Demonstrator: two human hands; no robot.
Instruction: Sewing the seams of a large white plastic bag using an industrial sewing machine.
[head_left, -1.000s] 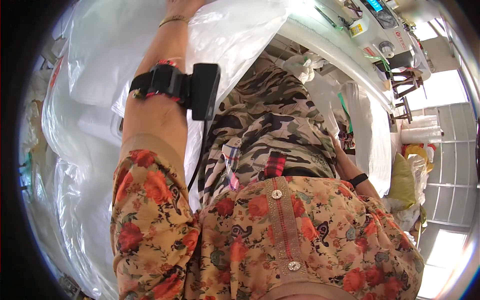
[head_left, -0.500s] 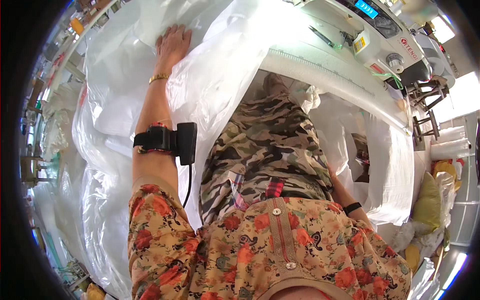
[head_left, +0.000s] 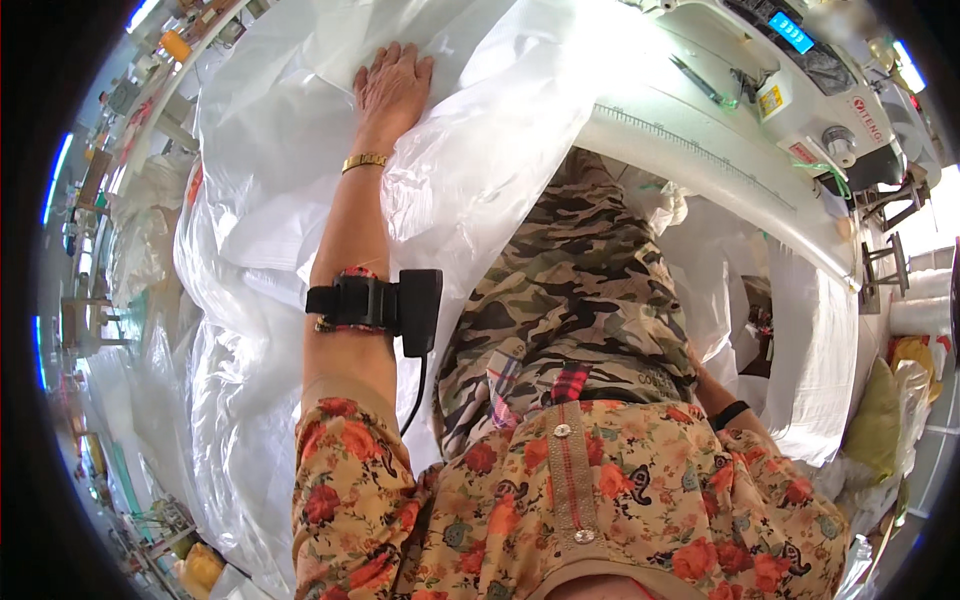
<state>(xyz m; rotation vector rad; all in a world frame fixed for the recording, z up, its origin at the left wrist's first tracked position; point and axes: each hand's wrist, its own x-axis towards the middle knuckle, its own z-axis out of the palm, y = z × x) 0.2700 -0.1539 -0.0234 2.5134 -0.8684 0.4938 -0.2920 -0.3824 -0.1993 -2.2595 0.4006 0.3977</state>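
Note:
My left hand [head_left: 393, 90] lies flat with fingers stretched out on a large white translucent plastic sheet [head_left: 270, 130]. The sheet drapes over the worktable and hangs down on my left in shiny folds. My right arm reaches down beside my thigh, a black band [head_left: 730, 413] on its wrist. The fingers of my right hand are hidden by my leg, so I cannot see whether they hold anything. The sewing machine [head_left: 812, 118], white with a lit blue display, stands to the far right of my left hand.
A ruler scale [head_left: 690, 150] runs along the white table edge. On the tabletop lies a small dark tool, perhaps thread snips [head_left: 703, 82]. White sheeting [head_left: 815, 350] hangs under the table at right. Beyond it are a dark stool [head_left: 885, 265] and a greenish-yellow sack [head_left: 873, 420].
The whole view has shifted, so the scene sits further right in the picture. My left hand stays flat on the plastic sheet; my right arm keeps its place beside my thigh.

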